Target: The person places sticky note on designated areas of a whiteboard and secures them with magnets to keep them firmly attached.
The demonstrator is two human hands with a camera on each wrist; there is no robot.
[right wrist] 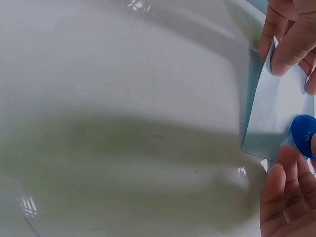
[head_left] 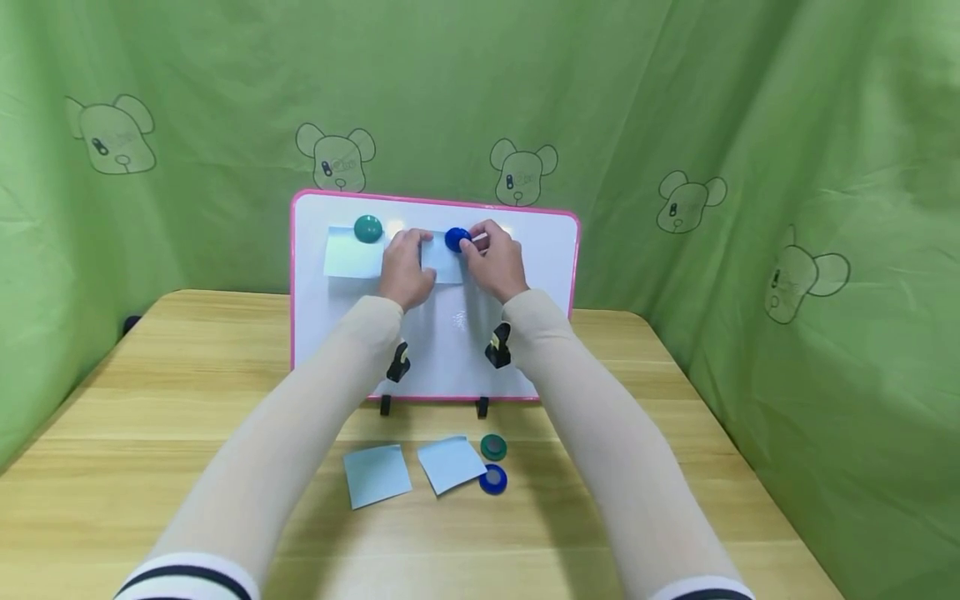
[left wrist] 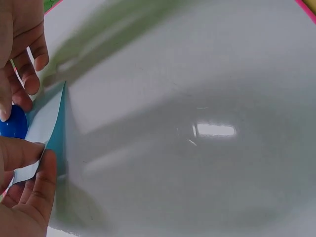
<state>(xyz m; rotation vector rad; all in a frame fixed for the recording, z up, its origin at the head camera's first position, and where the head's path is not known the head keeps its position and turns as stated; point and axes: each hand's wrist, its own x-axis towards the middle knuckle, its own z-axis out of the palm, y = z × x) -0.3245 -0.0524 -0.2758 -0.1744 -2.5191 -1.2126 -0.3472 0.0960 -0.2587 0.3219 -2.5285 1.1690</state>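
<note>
Blue magnet [head_left: 453,238], pale-blue note [head_left: 447,265], pink-rimmed whiteboard [head_left: 453,362].

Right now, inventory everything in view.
Whiteboard: 1, white, pink-rimmed, on table
Sticky notes: 4, blue, two at whiteboard, two on table
Green magnets: 2, green, left note and table
Blue magnets: 2, blue, right note and table
Stand feet: 2, black, under whiteboard
Table: 1, tan, below
Unclear object: 1, dark, table's left
Curtain: count unclear, green, background
Face prints: 5, dark, curtain
Wrist devices: 2, black, wrists
Sleeves: 2, cream, arms
Left fingers: one hand, pinching right note
Right fingers: one hand, holding blue magnet
</note>
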